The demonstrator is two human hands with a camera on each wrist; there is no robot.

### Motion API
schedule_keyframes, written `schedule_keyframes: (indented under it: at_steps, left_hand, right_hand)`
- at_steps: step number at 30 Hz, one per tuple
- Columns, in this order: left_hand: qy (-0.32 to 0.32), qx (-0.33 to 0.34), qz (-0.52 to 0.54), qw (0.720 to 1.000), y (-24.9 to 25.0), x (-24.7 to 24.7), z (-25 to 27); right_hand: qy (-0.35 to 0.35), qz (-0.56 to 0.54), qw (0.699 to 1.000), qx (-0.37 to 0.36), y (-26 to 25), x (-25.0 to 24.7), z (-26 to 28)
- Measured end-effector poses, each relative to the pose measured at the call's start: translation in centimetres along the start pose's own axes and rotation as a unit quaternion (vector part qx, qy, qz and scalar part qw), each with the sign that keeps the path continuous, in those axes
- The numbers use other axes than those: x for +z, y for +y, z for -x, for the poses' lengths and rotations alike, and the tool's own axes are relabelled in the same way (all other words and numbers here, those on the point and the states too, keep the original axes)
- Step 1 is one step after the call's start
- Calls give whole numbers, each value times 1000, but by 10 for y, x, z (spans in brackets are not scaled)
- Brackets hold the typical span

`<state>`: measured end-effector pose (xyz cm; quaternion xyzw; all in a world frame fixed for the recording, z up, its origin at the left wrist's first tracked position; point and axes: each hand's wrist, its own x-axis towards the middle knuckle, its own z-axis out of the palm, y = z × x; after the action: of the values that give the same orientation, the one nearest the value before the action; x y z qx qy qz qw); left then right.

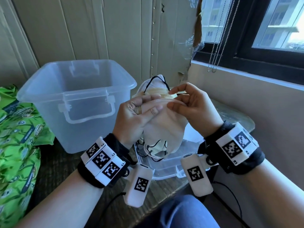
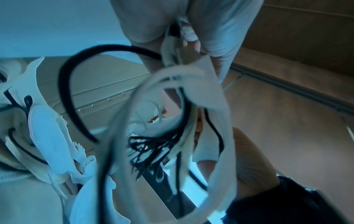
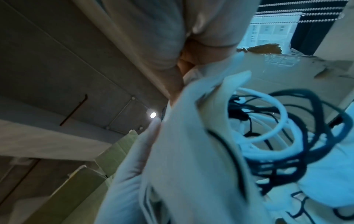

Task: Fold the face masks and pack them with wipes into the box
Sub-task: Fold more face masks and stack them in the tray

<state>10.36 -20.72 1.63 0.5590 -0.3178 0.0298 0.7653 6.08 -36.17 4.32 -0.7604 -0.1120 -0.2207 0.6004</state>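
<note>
Both forearms come up from the lower edge of the head view, wrists strapped with black bands carrying white marker blocks. The left hand (image 1: 134,116) is raised above the desk (image 1: 54,171), knuckles toward the camera, its fingers curled round the upper left part of a bunch of pale face masks (image 1: 164,127). The forefinger lies across the front of the top mask. The right hand (image 1: 190,107) faces it from the other side, thumb and forefinger pinching the top edge of the front mask, the remaining fingers bent loosely above.

The bunch hangs between the two hands, its lower ends trailing black and white ear loops (image 1: 156,150). The wrist views show those loops as a tangle close to the lens, too blurred to sort one mask from another.

The clear plastic box (image 1: 77,99) stands open on the desk just left of the hands, its handle hanging on the near side. I can see nothing in it. Its clear lid (image 1: 166,168) lies flat on the desk below the masks. More masks lie behind the hands, beside the box. Green packs of wipes (image 1: 19,145) are heaped at the far left, apart from the box.
</note>
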Motion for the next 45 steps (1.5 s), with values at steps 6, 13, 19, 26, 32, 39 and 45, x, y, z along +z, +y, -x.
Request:
schedule_keyframes:
  at_steps: [6, 13, 19, 26, 32, 39, 45]
  left_hand:
    - [6, 2, -14, 1000, -2, 2, 0]
    - [-4, 41, -48, 998, -8, 1, 0]
    - [17, -8, -103, 994, -11, -3, -1]
    - [3, -36, -105, 994, -10, -6, -4]
    - [-16, -35, -97, 995, -10, -7, -4]
    - [-23, -11, -73, 997, -6, -4, -3]
    - [-36, -2, -44, 998, -5, -8, -5]
  right_hand:
    - [16, -20, 1000, 6, -3, 4, 2]
    - [58, 245, 967, -33, 4, 2, 1]
    - [-2, 240, 966, -93, 0, 3, 9]
    - [75, 201, 977, -17, 10, -10, -2]
    - [84, 187, 979, -14, 10, -13, -3]
    - [63, 66, 996, 16, 4, -8, -4]
    - [26, 87, 996, 19, 4, -11, -3]
